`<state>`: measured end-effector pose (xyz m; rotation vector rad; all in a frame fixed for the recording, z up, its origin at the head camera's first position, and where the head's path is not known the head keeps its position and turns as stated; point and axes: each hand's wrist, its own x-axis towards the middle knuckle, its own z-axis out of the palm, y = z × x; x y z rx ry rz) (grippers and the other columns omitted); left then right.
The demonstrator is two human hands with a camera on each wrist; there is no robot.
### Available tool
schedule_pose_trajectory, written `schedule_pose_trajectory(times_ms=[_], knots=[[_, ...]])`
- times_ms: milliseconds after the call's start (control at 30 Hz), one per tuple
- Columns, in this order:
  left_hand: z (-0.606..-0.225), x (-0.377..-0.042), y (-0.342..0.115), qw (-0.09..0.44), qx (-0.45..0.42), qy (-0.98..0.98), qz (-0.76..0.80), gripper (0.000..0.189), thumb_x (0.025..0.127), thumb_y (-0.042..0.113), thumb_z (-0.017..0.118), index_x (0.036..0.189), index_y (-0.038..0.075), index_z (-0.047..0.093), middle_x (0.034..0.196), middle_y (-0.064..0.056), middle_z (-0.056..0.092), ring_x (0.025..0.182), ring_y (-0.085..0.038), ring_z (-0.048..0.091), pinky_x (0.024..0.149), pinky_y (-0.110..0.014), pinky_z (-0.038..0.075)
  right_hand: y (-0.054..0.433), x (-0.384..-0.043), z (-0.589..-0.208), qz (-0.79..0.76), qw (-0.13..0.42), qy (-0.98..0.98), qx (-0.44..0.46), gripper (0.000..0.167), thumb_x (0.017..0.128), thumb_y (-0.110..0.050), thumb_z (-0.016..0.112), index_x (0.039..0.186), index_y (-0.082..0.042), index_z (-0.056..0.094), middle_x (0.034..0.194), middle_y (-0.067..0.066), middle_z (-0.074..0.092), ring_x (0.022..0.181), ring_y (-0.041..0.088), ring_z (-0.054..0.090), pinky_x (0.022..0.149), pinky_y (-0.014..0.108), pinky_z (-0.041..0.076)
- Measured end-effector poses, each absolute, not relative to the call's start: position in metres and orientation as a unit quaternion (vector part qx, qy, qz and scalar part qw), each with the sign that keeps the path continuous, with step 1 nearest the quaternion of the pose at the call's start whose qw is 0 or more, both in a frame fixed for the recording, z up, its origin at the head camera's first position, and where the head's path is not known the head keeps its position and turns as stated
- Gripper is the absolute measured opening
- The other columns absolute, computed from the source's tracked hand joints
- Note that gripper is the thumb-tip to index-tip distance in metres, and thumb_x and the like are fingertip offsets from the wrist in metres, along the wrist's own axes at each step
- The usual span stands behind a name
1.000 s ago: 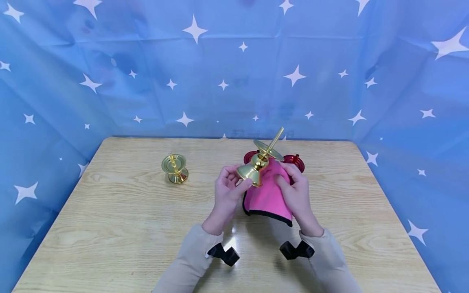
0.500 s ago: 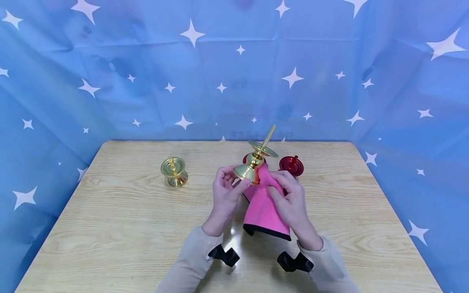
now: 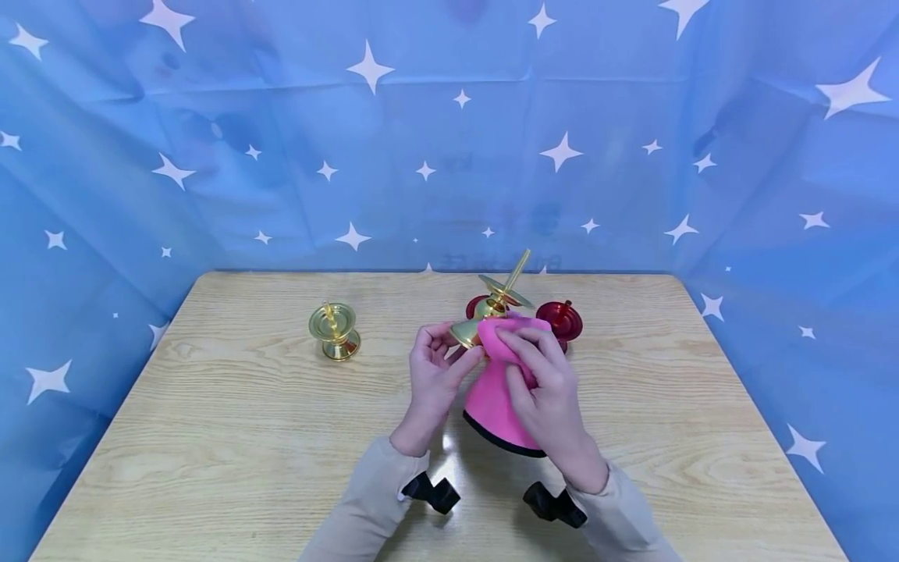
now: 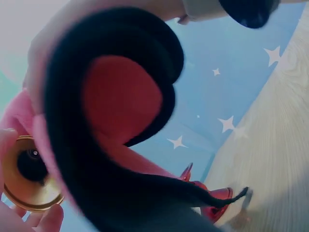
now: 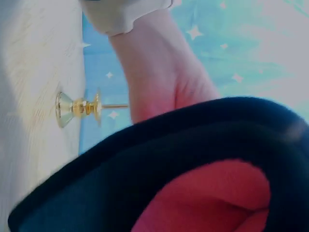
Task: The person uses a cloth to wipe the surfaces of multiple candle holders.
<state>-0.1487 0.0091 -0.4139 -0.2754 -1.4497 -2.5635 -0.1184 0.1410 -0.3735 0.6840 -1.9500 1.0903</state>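
Over the desk (image 3: 211,437), the tilted gold candlestick (image 3: 491,307) is pinched by the left hand (image 3: 437,376) and should be held steady while the pink cloth (image 3: 494,402), pinched by the right hand (image 3: 551,389), is pressed lightly.

Perhaps beige sleeves (image 3: 375,485), black wrist cameras (image 3: 444,496)

ROOM: table (image 3: 204,445) at lower left and far right | BLOCKED: standing gold candlestick (image 3: 335,328) left of centre, red candlestick (image 3: 559,318) right, curtain (image 3: 393,195) across top | CENTRE: left hand (image 3: 437,371), right hand (image 3: 551,390), pink cloth (image 3: 494,406), held candlestick (image 3: 492,307); red piece (image 3: 474,306) behind, shape unclear
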Motion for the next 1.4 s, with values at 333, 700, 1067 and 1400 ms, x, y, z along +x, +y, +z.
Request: schedule_pose_trajectory(times_ms=[333, 700, 1067, 1400], knots=[[-0.403, -0.146, 0.005, 0.072, -0.078, -0.453, -0.885, 0.043, 0.069, 0.002, 0.076, 0.103, 0.003, 0.050, 0.097, -0.001, 0.061, 0.088, -0.011, 0.058, 0.080, -0.024, 0.050, 0.154, -0.128, -0.391, 0.451, 0.357, -0.786, 0.225, 0.033, 0.071, 0.017, 0.057, 0.099, 0.006, 0.069, 0.100, 0.018, 0.063, 0.084, 0.028, 0.056, 0.064, 0.017, 0.041], [-0.405, -0.141, 0.012, 0.063, -0.117, -0.458, -0.879, 0.048, 0.069, 0.011, 0.080, 0.105, -0.001, 0.050, 0.100, 0.000, 0.061, 0.090, -0.011, 0.058, 0.080, -0.026, 0.049, 0.149, -0.136, -0.370, 0.584, 0.200, -0.778, 0.115, 0.018, 0.076, 0.020, 0.058, 0.089, 0.011, 0.067, 0.089, 0.006, 0.064, 0.084, 0.004, 0.054, 0.072, 0.014, 0.042], [-0.409, -0.142, 0.010, 0.125, -0.159, -0.507, -0.838, 0.075, 0.069, 0.025, 0.083, 0.111, -0.016, 0.037, 0.115, -0.024, 0.055, 0.099, -0.013, 0.055, 0.087, -0.029, 0.048, 0.156, -0.124, -0.369, 0.532, 0.209, -0.809, 0.140, 0.021, 0.075, 0.014, 0.064, 0.093, 0.005, 0.070, 0.096, 0.016, 0.065, 0.089, 0.006, 0.056, 0.073, 0.015, 0.043], [-0.402, -0.145, 0.006, 0.163, -0.166, -0.528, -0.817, 0.069, 0.071, 0.023, 0.083, 0.110, -0.013, 0.039, 0.117, -0.031, 0.049, 0.101, -0.015, 0.055, 0.090, -0.033, 0.048, 0.153, -0.108, -0.362, 0.470, 0.345, -0.784, 0.213, 0.031, 0.075, 0.015, 0.060, 0.102, 0.003, 0.070, 0.100, 0.016, 0.063, 0.090, 0.014, 0.057, 0.069, 0.014, 0.042]])
